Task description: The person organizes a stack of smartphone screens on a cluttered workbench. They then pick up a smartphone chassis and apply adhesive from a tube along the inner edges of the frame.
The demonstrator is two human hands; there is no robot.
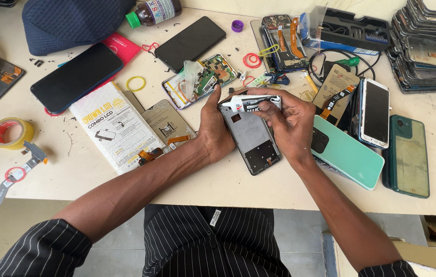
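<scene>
My left hand [213, 128] grips the left edge of a grey phone frame [252, 139] that lies open-side up on the cream table [228, 187]. My right hand [290, 120] holds a small white glue tube [248, 102] sideways over the frame's top edge, its nozzle pointing left toward my left thumb. Several fingers of the right hand wrap the tube's rear part. The frame's lower half shows a dark square patch.
A mint back cover [348, 156] and a green phone [407, 154] lie right of my hands. A white phone [375, 112], a stack of screens [428, 46] and a tool case [351, 31] sit far right. Left are a white box [113, 125], black phones, yellow tape [10, 132].
</scene>
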